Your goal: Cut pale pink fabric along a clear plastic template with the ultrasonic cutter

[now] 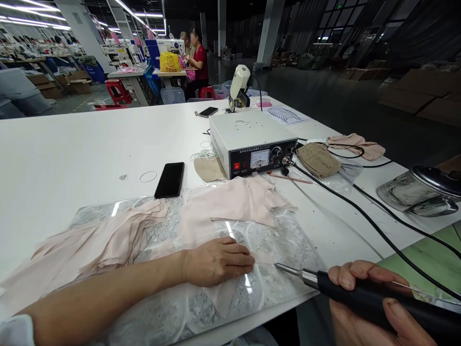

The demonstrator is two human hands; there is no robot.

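My left hand (219,262) lies palm down, fingers stretched out close together, pressing a pale pink fabric piece against a clear plastic mat (284,235). A narrow strip of that fabric (264,258) shows past the fingertips. At the lower right, my right hand (370,293) is wrapped round the black handle of an ultrasonic hand tool (345,288). The tool's metal tip points left, close to the strip's end; I cannot tell whether they touch. Another pale pink fabric piece (237,197) lies beyond my left hand, and a pile of similar pieces (108,240) lies to the left.
A control box (257,151) with a gauge stands behind the mat, with a black cable (345,197) running right. Nearby are a phone (169,179), a glass mug (419,192), brown fabric pieces (319,161) and a lamp-like device (239,86). A person (198,60) sits at a sewing machine.
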